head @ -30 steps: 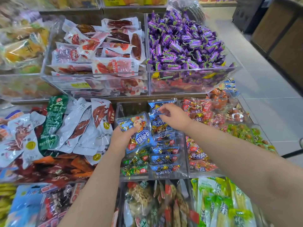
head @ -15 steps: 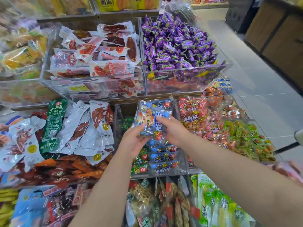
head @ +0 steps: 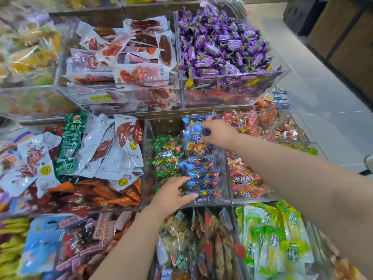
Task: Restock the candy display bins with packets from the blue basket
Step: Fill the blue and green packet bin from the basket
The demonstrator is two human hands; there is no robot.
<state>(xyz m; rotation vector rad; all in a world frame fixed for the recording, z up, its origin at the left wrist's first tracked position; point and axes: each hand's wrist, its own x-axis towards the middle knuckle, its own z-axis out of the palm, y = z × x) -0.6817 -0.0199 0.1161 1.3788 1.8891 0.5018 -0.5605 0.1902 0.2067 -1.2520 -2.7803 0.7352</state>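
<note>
Both hands held one blue packet (head: 198, 147) above the display half a second ago; now the left hand (head: 173, 196) has dropped to the front of the clear bin (head: 161, 127), fingers straight and spread, gripping nothing, fingertips at the nearest blue packets; the right hand (head: 218, 134) alone pinches the packet's top edge, standing it near the back of the blue row inside that bin. A cartoon calf is printed on the packet. The bin holds two columns: green packets (head: 165, 154) on the left, at least three showing; blue ones on the right, about six. The next bin to the right holds red packets (head: 243, 178) marked 牛肉粒. Above, one bin is heaped with purple candies (head: 222, 47); another holds red-and-white pouches (head: 125, 57), with a yellow tag (head: 100, 97) whose figures end in 20.
</note>
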